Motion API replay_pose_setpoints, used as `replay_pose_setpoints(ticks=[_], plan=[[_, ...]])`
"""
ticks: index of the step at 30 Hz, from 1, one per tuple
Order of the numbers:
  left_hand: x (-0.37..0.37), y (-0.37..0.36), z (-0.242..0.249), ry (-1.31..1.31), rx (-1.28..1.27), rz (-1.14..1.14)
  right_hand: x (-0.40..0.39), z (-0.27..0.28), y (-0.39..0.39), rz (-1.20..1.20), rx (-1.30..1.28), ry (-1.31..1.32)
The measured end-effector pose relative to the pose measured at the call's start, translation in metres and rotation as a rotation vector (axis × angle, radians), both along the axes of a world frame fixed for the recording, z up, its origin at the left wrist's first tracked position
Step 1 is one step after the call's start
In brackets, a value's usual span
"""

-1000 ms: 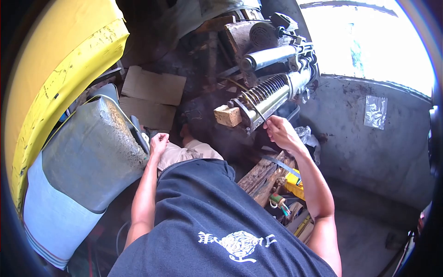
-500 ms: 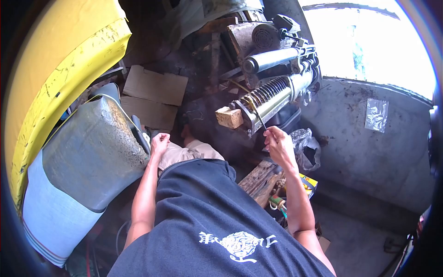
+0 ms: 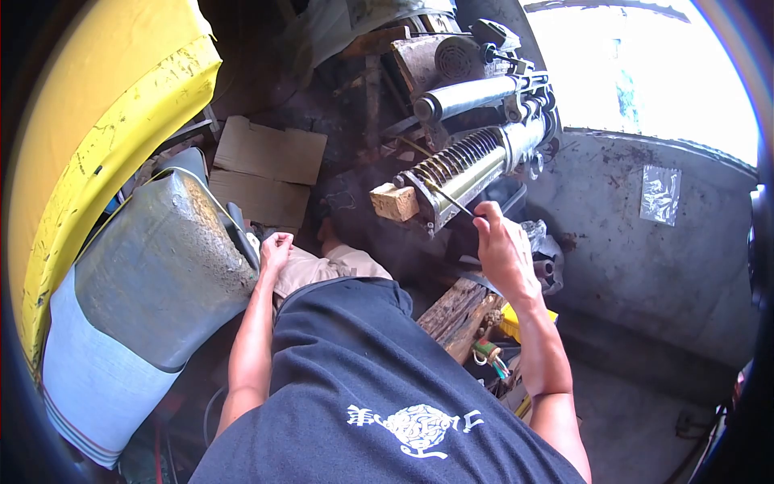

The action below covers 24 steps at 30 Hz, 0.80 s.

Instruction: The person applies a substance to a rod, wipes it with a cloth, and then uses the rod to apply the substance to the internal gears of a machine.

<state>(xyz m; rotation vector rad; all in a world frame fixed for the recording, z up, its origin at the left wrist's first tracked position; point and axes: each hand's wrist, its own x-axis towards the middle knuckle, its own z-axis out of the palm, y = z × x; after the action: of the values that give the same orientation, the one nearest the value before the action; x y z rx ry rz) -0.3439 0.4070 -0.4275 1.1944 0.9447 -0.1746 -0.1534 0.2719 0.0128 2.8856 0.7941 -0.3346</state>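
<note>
My right hand [image 3: 500, 246] pinches a thin dark metal rod [image 3: 448, 198] whose tip rests against the lower coils of a chrome coil-spring shock absorber [image 3: 468, 161]. The shock is clamped on a stand with a wooden block [image 3: 393, 202] wedged at its near end. A second smooth steel tube [image 3: 472, 95] lies above it. My left hand [image 3: 276, 248] is closed in a fist, resting against the edge of a dirty grey panel [image 3: 161, 266] at the left.
A yellow vehicle body panel [image 3: 105, 105] curves over the left. Cardboard pieces [image 3: 270, 157] lie on the floor ahead. A wooden plank [image 3: 455, 310], a yellow box [image 3: 516, 320] and small tools sit below my right arm. A concrete wall [image 3: 645, 234] rises at the right.
My right hand has shifted slightly along the spring's lower end, still holding the thin rod against it. My left fist has stayed at the grey panel.
</note>
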Motion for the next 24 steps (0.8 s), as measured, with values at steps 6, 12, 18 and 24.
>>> replay_pose_setpoints(ticks=[6,12,18,24], plan=[[-0.001,-0.001,-0.002,-0.016,-0.013,0.015,0.003,0.018,0.015,0.052,-0.123,-0.010],[-0.001,-0.001,-0.003,-0.036,-0.035,0.045,0.018,0.016,0.006,0.239,-0.259,-0.175],[0.001,0.001,0.005,-0.028,-0.034,0.039,0.042,0.020,0.005,0.330,-0.229,-0.193],[0.000,0.001,0.004,-0.019,-0.030,0.046,0.046,0.039,0.029,0.572,-0.292,-0.252]])
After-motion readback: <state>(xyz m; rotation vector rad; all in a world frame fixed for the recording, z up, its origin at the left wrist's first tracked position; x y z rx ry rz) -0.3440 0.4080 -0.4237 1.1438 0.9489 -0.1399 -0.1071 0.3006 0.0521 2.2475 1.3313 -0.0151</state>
